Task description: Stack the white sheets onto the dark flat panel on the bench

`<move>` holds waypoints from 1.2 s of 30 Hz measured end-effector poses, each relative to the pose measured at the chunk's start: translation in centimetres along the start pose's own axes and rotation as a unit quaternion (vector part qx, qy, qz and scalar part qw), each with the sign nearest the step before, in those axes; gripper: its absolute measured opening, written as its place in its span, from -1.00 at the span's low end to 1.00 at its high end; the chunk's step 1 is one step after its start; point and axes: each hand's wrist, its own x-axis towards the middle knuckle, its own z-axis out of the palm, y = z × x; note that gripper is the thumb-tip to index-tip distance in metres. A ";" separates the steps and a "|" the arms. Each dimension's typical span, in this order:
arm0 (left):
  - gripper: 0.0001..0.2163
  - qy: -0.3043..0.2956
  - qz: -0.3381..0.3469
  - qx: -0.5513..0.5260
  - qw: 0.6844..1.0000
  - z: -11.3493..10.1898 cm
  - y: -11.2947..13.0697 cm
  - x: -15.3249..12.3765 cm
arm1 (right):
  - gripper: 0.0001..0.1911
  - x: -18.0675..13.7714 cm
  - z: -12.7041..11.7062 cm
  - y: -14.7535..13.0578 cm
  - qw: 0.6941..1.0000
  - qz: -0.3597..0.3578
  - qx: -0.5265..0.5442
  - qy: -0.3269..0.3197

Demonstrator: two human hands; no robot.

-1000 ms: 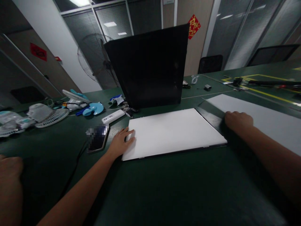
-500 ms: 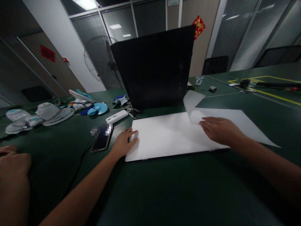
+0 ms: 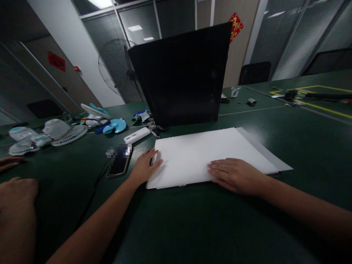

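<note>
A white rectangular sheet [image 3: 189, 156] lies flat on a thin panel whose dark edge shows along the near side. From under its right end a greyer, translucent sheet [image 3: 268, 150] sticks out at a slant. My left hand [image 3: 144, 167] rests at the left edge of the white sheet, fingers apart, with thumb and fingertips on it. Palm down near the front edge, my right hand [image 3: 233, 174] has its fingers stretched out on the sheet. Behind stands a large black panel [image 3: 181, 77], tilted back.
A phone [image 3: 119, 161] and a white power bank [image 3: 136, 135] lie left of the sheets. Farther left are fan parts [image 3: 70, 135] and blue fan blades [image 3: 115, 126]. Another person's hand [image 3: 18, 198] is at the left edge. A clear cup [image 3: 235, 91] stands behind, right of the black panel.
My right hand has moved left and towards me, from a curled-up sheet corner to lying flat. The curled corner is down, and the translucent sheet sticks out less on the right.
</note>
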 end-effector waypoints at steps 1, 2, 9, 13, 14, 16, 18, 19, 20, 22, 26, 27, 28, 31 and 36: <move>-0.31 -0.003 0.001 0.006 1.000 0.0 0.0 0.0 | -0.61 0.0 0.0 -0.1 1.000 -0.005 0.017 -0.002; -0.32 -0.004 0.003 0.011 1.000 0.0 -0.1 0.0 | -0.58 0.0 0.0 -0.2 0.999 -0.015 0.037 -0.003; -0.47 -0.004 0.021 0.011 1.000 0.1 -0.6 0.1 | -0.47 -1.1 -0.8 2.7 0.996 0.000 0.084 0.020; -0.50 -0.003 0.027 0.019 0.999 0.2 -0.8 0.3 | -0.55 -4.4 -0.5 8.5 0.974 0.213 0.043 0.059; -0.50 -0.002 0.029 0.020 0.999 0.3 -0.8 0.4 | -0.54 -5.4 -0.1 10.0 0.960 0.269 0.030 0.068; -0.50 -0.002 0.033 0.021 0.999 0.3 -0.9 0.4 | -0.52 -7.6 0.7 12.8 0.929 0.363 0.009 0.075; -0.50 -0.004 0.035 0.021 0.999 0.3 -0.8 0.4 | -0.47 -9.3 1.6 14.9 0.904 0.423 0.012 0.054; -0.50 -0.004 0.035 0.021 0.999 0.2 -0.8 0.4 | -0.45 -9.9 2.0 15.6 0.896 0.442 0.021 0.039; -0.51 -0.005 0.035 0.020 0.999 0.2 -0.8 0.4 | -0.42 -10.2 2.4 16.1 0.890 0.453 0.033 0.026; -0.51 -0.004 0.032 0.018 0.999 0.2 -0.8 0.4 | -0.40 -10.4 3.0 16.4 0.886 0.461 0.052 0.014; -0.47 -0.002 0.026 0.017 1.000 0.2 -0.8 0.2 | -0.40 -9.4 3.6 15.6 0.894 0.441 0.070 0.031; -0.45 -0.002 0.025 0.018 1.000 0.2 -0.8 0.2 | -0.41 -9.0 3.6 15.3 0.894 0.440 0.076 0.034; -0.44 -0.004 0.024 0.022 0.999 0.2 -0.8 0.1 | -0.44 -8.7 3.5 15.0 0.891 0.444 0.084 0.036; -0.43 -0.014 0.028 0.046 0.998 0.3 -0.5 0.0 | -0.56 -7.8 3.1 14.2 0.846 0.510 0.148 0.053; -0.42 -0.025 0.033 0.100 0.994 0.5 0.2 -0.2 | -0.40 -6.9 2.3 13.5 0.752 0.606 0.245 0.086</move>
